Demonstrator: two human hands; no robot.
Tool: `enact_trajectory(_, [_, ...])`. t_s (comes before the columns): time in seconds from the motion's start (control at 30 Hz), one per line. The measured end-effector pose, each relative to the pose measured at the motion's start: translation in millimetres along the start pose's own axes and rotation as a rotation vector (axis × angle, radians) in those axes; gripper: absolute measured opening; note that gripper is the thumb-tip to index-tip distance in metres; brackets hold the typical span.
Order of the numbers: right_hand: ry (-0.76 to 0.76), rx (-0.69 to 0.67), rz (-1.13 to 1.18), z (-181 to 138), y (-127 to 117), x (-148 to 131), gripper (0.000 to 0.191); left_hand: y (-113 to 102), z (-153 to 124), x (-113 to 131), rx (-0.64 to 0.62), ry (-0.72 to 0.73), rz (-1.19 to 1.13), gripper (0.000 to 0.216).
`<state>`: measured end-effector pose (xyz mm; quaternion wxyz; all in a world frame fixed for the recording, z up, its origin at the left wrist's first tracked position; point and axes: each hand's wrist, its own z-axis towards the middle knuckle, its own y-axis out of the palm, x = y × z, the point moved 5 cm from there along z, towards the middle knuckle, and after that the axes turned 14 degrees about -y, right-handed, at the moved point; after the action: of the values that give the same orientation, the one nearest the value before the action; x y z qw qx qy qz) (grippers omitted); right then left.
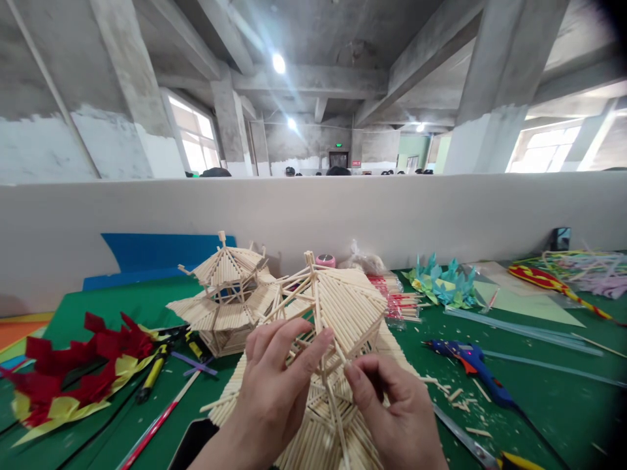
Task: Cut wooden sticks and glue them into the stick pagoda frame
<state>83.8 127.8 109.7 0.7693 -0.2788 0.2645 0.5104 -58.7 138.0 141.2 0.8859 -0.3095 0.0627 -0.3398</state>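
A pavilion model [350,303] built of thin wooden sticks stands in front of me, its upper roof partly covered with sticks and partly open frame. My left hand [274,372] grips this roof frame, thumb and fingers on its near side. In my right hand [392,405], thumb and forefinger pinch a thin wooden stick [339,351] against the near edge of the covered roof panel. The stick's lower end is hidden by the fingertips. Behind to the left stands a second stick pavilion [235,267] with a fully covered roof.
On the right lie a blue glue gun [475,365], scissors [465,436], stick offcuts [458,396] and bagged red-tipped sticks [399,300]. A red and yellow paper crown [93,365] and a yellow cutter [153,375] are at left. A white partition [313,209] rises behind.
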Motion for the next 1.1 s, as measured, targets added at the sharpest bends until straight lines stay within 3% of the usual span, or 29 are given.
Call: enact_trajectory(1.1, [0.037, -0.012, 0.058, 1.2, -2.3, 4.2, 0.025, 0.1, 2.9, 2.3, -0.021, 0.013, 0.025, 0.038])
